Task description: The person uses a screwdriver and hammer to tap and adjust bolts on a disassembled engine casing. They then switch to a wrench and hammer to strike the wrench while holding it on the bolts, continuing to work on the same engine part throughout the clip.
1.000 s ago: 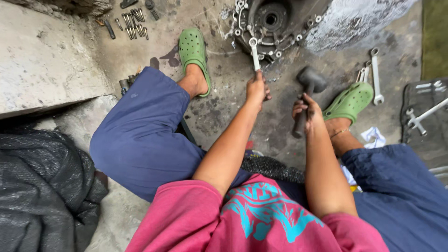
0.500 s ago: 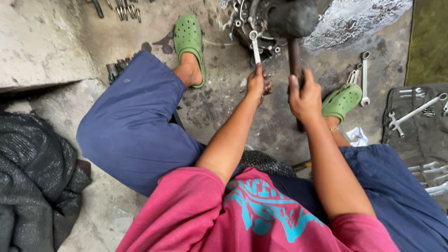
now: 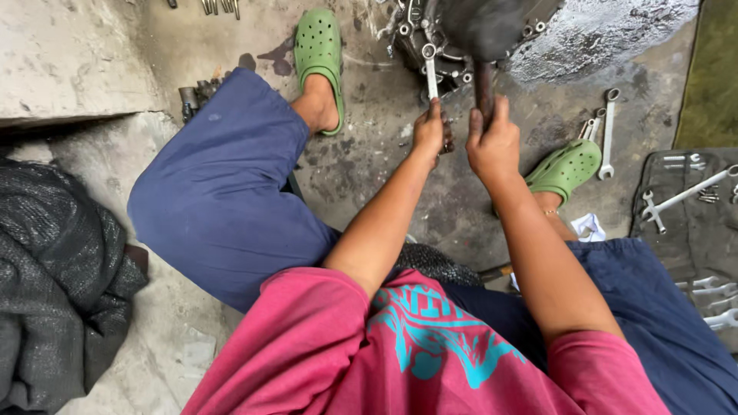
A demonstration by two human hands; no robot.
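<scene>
The person sits on a stained concrete floor (image 3: 369,177) with a greasy metal engine part (image 3: 430,31) lying just beyond the knees. The left hand (image 3: 429,131) is wrapped around the lower end of a slim wrench (image 3: 431,71), whose ring end rests against the near edge of the engine part. Just to the right of it, the right hand (image 3: 493,144) is clenched around the dark handle of a hammer (image 3: 483,46), whose blurred head shows over the engine part. The two hands are close together, just short of the engine part. A green clog (image 3: 321,58) sits left of the engine part, and a second green clog (image 3: 569,167) lies below and to the right of it. Loose wrenches (image 3: 607,131) lie on the floor right of the engine part, near the second clog, and more tools rest on a dark mat (image 3: 692,223) farther right. A dark folded cloth (image 3: 54,284) lies well to the left.
</scene>
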